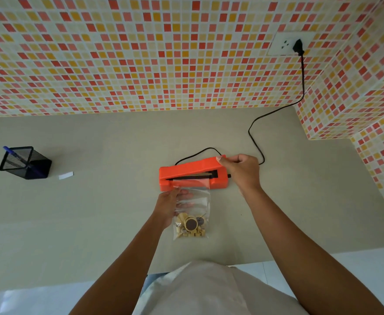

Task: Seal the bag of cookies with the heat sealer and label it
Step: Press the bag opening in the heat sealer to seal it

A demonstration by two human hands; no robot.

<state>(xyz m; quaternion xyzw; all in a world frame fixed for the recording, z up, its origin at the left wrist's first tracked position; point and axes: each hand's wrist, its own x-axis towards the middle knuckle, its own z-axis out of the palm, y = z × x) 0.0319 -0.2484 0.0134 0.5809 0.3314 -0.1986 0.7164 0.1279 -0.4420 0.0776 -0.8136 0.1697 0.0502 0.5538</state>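
Observation:
An orange heat sealer (186, 172) lies on the grey counter, its lid raised a little so the dark sealing strip shows. My right hand (241, 170) grips the lid's right end. A clear plastic bag (193, 210) with round and small block-shaped cookies (191, 225) at its bottom lies in front of the sealer. The bag's open top edge rests at the sealer's slot. My left hand (169, 204) holds the bag's left side, fingers seen through the plastic. A small white label (65, 175) lies on the counter at the left.
A black mesh pen holder (24, 162) with a blue pen (10, 151) stands at the far left. The sealer's black cord (258, 123) runs across the counter up to a wall socket (287, 45). A tiled wall corner juts in at the right.

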